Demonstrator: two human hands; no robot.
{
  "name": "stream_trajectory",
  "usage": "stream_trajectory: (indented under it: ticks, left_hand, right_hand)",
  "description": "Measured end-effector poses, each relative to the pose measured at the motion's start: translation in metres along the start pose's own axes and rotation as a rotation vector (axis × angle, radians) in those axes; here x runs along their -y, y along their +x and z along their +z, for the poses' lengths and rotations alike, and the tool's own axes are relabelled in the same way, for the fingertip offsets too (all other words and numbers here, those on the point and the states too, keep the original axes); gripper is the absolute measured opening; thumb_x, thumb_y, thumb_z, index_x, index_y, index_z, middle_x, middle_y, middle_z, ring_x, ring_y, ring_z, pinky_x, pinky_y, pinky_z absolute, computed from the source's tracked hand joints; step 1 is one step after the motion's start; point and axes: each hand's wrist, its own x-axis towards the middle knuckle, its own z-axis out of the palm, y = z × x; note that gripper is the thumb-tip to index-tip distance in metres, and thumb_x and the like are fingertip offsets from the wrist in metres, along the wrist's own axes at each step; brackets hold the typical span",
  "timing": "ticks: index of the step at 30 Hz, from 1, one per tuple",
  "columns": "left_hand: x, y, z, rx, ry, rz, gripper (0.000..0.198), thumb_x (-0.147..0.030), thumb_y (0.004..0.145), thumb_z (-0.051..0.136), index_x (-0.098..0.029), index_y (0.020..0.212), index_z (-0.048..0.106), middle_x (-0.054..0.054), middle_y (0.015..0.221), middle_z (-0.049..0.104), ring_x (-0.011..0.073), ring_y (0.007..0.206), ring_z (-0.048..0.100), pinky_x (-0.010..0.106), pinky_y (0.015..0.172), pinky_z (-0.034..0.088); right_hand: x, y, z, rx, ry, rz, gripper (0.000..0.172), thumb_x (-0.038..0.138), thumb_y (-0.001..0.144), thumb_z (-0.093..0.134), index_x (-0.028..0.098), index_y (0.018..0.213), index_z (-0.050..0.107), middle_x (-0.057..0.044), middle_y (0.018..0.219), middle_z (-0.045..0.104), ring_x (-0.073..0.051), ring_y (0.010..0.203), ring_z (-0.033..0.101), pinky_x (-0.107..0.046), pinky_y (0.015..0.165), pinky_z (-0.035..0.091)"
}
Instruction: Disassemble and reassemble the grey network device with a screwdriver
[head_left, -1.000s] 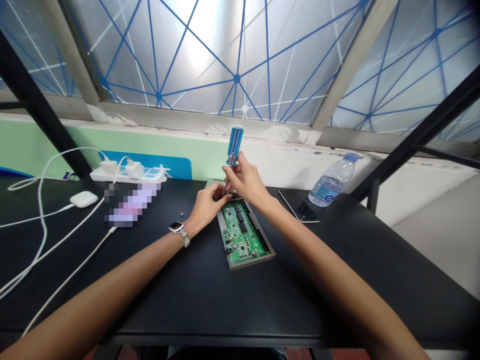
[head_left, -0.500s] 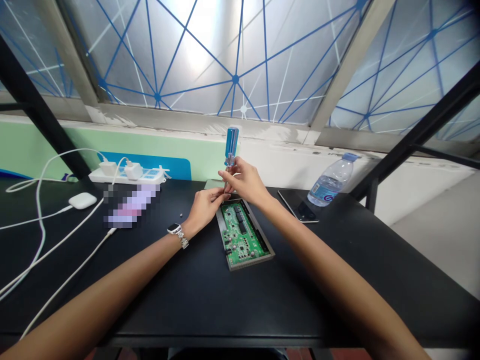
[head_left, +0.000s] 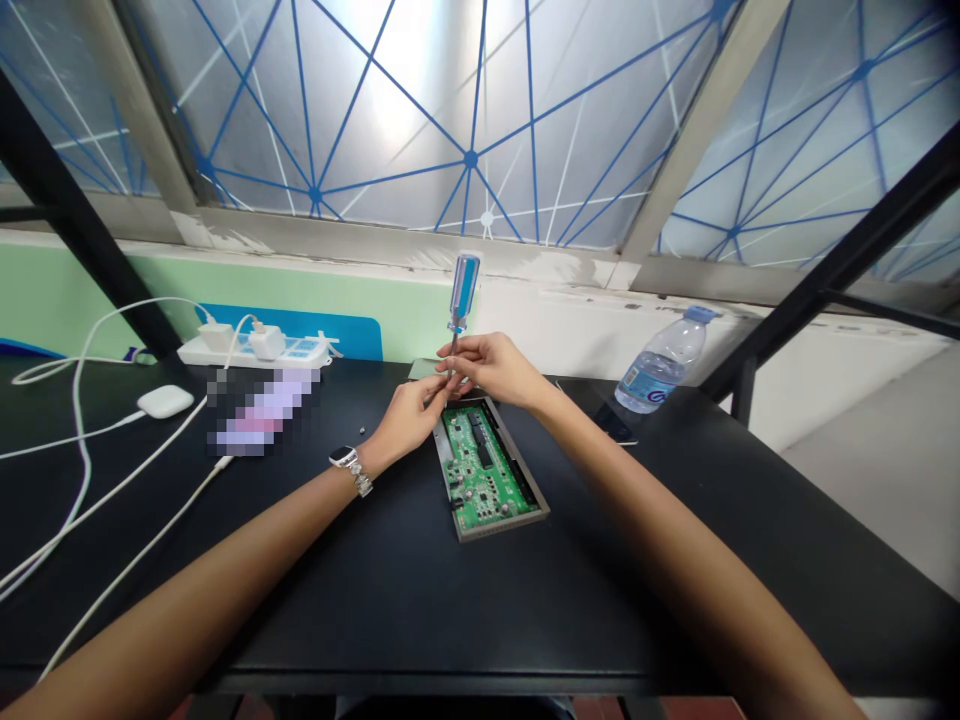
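Observation:
A green circuit board [head_left: 486, 468] lies in a grey metal case [head_left: 504, 527] on the black table [head_left: 420, 590]. My right hand [head_left: 491, 368] pinches the shaft of a screwdriver with a clear blue handle [head_left: 463, 283], held upright over the board's far left corner. My left hand [head_left: 409, 412], with a wristwatch [head_left: 347, 462] on it, has its fingers closed around the screwdriver's lower shaft near the tip, right at the case's far edge. The tip itself is hidden by my fingers.
A tiny screw [head_left: 361, 431] lies left of my left hand. At the back left are a white power strip [head_left: 255, 350] with chargers, white cables [head_left: 82, 440] and an earbud case [head_left: 166, 401]. A water bottle [head_left: 663, 362] and a dark phone [head_left: 616, 425] sit at the right.
My right hand slid lower on the screwdriver and turned, the handle now standing slightly more upright. My left hand stayed at the tip, shifting a little left.

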Motion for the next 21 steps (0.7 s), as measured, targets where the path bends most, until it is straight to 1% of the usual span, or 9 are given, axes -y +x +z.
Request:
stream_trajectory:
  ticks: [2,3,6,8,11,14,17,19,21]
  left_hand:
    - [-0.001,0.0,0.001,-0.033,-0.07,0.004,0.027,-0.037,0.092,0.058,-0.017,0.108,0.066,0.008,0.099,0.073,0.024,0.096,0.071,0.035,0.091,0.054]
    - [-0.002,0.001,0.001,-0.06,-0.08,0.006,0.027,-0.037,0.09,0.062,-0.017,0.107,0.066,0.009,0.101,0.073,0.0237,0.097,0.071,0.035,0.091,0.054]
    - [-0.003,0.002,0.001,-0.136,-0.031,0.002,0.022,-0.037,0.086,0.067,-0.017,0.095,0.065,0.008,0.096,0.073,0.0217,0.09,0.071,0.034,0.086,0.056]
    - [-0.003,0.003,0.001,-0.156,-0.013,-0.007,0.021,-0.037,0.084,0.069,-0.018,0.09,0.064,0.006,0.091,0.072,0.0209,0.086,0.071,0.033,0.082,0.056]
    - [-0.003,0.002,0.002,-0.174,-0.057,-0.015,0.021,-0.036,0.083,0.071,-0.017,0.086,0.063,0.005,0.086,0.072,0.0201,0.08,0.071,0.031,0.076,0.056]
    - [-0.002,0.002,0.003,-0.181,-0.126,-0.043,0.022,-0.036,0.08,0.074,-0.016,0.084,0.063,0.005,0.081,0.072,0.0203,0.077,0.072,0.031,0.073,0.057]
    - [-0.002,0.002,0.003,-0.168,-0.176,-0.089,0.023,-0.036,0.079,0.075,-0.015,0.083,0.066,0.006,0.081,0.074,0.0223,0.08,0.073,0.032,0.075,0.057]
    - [-0.003,0.002,0.002,-0.139,-0.204,-0.106,0.023,-0.037,0.081,0.073,-0.014,0.084,0.067,0.008,0.083,0.075,0.024,0.083,0.074,0.033,0.078,0.058]
    - [-0.004,0.002,0.001,-0.102,-0.227,-0.107,0.023,-0.036,0.083,0.07,-0.014,0.087,0.069,0.01,0.087,0.075,0.0251,0.088,0.074,0.035,0.083,0.057]
  right_hand:
    - [-0.002,0.0,0.001,-0.048,-0.05,-0.037,0.013,0.024,0.085,0.063,0.012,0.089,0.067,-0.006,0.074,0.072,-0.014,0.061,0.068,-0.027,0.058,0.059]
    - [-0.003,0.0,0.001,-0.07,-0.076,-0.053,0.013,0.025,0.084,0.064,0.012,0.085,0.067,-0.004,0.069,0.07,-0.015,0.06,0.068,-0.027,0.057,0.058]
    - [-0.005,0.0,0.002,-0.131,-0.125,-0.08,0.015,0.028,0.082,0.066,0.014,0.078,0.066,-0.002,0.06,0.066,-0.015,0.056,0.066,-0.027,0.055,0.056]
    - [-0.006,0.0,0.004,-0.172,-0.15,-0.09,0.016,0.03,0.08,0.068,0.015,0.076,0.065,-0.002,0.06,0.066,-0.015,0.055,0.066,-0.027,0.054,0.054]
    - [-0.009,0.002,0.006,-0.218,-0.184,-0.112,0.017,0.031,0.08,0.068,0.016,0.074,0.063,-0.002,0.061,0.066,-0.015,0.056,0.066,-0.027,0.056,0.053]
    - [-0.011,0.002,0.008,-0.25,-0.22,-0.115,0.02,0.033,0.08,0.069,0.017,0.072,0.06,-0.001,0.061,0.066,-0.015,0.057,0.065,-0.027,0.057,0.052]
    - [-0.013,0.003,0.009,-0.27,-0.242,-0.11,0.023,0.036,0.08,0.07,0.018,0.072,0.059,-0.001,0.061,0.064,-0.016,0.058,0.066,-0.027,0.056,0.052]
    - [-0.013,0.002,0.008,-0.247,-0.231,-0.099,0.025,0.039,0.08,0.071,0.018,0.074,0.058,-0.001,0.061,0.064,-0.017,0.057,0.066,-0.027,0.053,0.052]
    - [-0.011,0.002,0.006,-0.19,-0.202,-0.068,0.026,0.04,0.081,0.071,0.017,0.079,0.059,-0.002,0.064,0.065,-0.016,0.056,0.067,-0.026,0.049,0.051]
